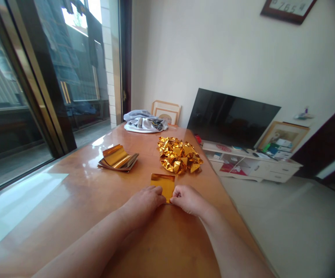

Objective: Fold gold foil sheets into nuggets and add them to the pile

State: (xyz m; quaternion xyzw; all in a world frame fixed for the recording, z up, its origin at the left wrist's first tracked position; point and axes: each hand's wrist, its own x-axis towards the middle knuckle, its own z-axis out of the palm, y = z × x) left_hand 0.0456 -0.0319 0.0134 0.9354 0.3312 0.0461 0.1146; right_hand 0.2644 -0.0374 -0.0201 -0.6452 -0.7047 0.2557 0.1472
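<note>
Numerals (288,7) 7, 6, 5, on wall clock (288,12)

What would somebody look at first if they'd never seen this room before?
Probably the shiny heap of folded gold pieces, near the right edge of the brown table. Next might come the gold sheet in front of it, with the left hand and right hand at its near end. Then perhaps the big black TV, above the white cabinet.
</note>
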